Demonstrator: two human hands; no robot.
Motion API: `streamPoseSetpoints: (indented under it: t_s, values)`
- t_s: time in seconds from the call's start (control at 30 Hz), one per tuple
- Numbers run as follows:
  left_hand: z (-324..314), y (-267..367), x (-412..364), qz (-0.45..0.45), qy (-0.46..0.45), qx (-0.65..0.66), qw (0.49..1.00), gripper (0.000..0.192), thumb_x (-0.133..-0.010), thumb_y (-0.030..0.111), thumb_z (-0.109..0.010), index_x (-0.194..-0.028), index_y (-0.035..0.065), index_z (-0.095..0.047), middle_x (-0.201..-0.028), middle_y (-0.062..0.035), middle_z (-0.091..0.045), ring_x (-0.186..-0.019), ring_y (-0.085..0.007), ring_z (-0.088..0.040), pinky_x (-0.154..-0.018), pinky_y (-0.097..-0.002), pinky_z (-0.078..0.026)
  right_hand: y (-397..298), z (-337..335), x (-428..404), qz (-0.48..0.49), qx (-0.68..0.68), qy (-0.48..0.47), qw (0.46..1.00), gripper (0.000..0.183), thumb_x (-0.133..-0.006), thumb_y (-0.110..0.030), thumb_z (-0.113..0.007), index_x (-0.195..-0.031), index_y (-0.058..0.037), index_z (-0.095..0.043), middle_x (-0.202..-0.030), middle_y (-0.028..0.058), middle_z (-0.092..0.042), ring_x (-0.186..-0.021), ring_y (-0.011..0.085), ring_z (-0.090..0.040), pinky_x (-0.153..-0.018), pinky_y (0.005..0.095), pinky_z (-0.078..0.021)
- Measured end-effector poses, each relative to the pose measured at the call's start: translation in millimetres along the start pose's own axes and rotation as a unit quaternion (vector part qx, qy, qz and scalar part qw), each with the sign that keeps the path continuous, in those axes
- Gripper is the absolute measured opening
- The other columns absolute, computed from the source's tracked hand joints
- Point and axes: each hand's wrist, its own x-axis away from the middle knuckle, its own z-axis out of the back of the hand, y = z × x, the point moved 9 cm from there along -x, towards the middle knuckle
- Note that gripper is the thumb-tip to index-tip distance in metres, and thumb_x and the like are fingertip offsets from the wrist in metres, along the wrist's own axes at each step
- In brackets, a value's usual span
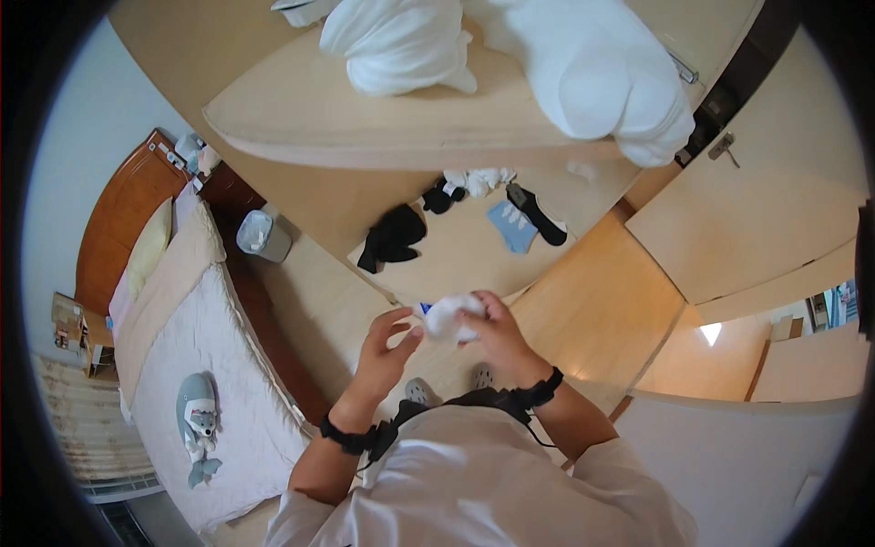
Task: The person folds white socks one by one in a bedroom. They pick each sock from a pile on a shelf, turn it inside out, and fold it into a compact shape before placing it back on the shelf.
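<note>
My right hand (502,335) grips a small white cloth bundle (451,318), blurred, with a blue mark at its left end. My left hand (389,352) is beside that end, thumb and index finger apart; whether a fingertip touches the cloth is hard to tell. Beyond my hands, a lower shelf board (451,263) bears a black garment (395,236), a smaller black cloth item (441,197) and crumpled white cloth (482,181). A light blue cloth item (513,225) with white shapes lies beside a black sock (543,215) there.
Above, a curved shelf (383,140) holds a white cloth bundle (403,48) and a larger white bundle (601,75) overhanging its edge. Left are a bed (225,410) with a plush toy (198,424) and a lined bin (263,236). A door (752,212) stands right.
</note>
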Motion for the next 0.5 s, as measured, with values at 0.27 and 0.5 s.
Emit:
streamPoseSetpoints:
  t_s: [0.27,0.5]
  values:
    - [46.6,5.2,41.2,0.063,0.008,0.04,0.997,0.025,-0.1,0.01,-0.064,-0.123,0.0016,-0.062,-0.123,-0.0081,-0.063,-0.106,-0.0184,-0.064,-0.087,-0.0342,-0.056,-154.5,59.7,-65.2,0.225,0.291,0.146,0.918,0.041,-0.094,-0.015,-0.075,-0.125,0.0042,-0.057,-0.106,0.013,-0.07,-0.093,0.0213,-0.07,-0.083,0.0316,-0.0568]
    - [70.2,18.2,71.7,0.069,0.012,0.082,0.994,0.017,-0.099,0.006,-0.056,-0.114,0.0005,-0.064,-0.114,-0.008,-0.066,-0.1,-0.019,-0.065,-0.086,-0.0337,-0.053,-389.7,-81.3,189.6,0.613,0.258,0.049,0.745,0.014,-0.095,-0.009,-0.068,-0.097,0.005,-0.069,-0.086,0.0092,-0.069,-0.074,0.0149,-0.064,-0.071,0.0275,-0.0522]
